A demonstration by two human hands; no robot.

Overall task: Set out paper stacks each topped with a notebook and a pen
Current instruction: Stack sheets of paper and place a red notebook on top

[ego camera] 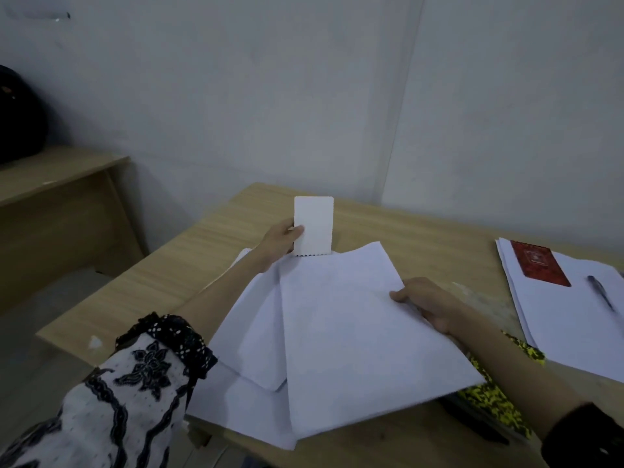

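My left hand (282,239) holds a small white spiral notebook (314,226) upright above the far edge of the papers. My right hand (425,304) grips the right edge of a lifted sheaf of white paper (364,339), which lies over other loose sheets (250,336) on the wooden table (405,231). At the right, a finished paper stack (574,332) carries a red notebook (538,267) and a dark pen (601,292). A yellow-and-black patterned notebook (496,400) peeks out under the lifted sheaf, beside a dark object at the table's near edge.
A second wooden desk (60,184) stands at the left with a black bag (17,116) on it. A white wall rises directly behind the table. Floor shows between the two desks.
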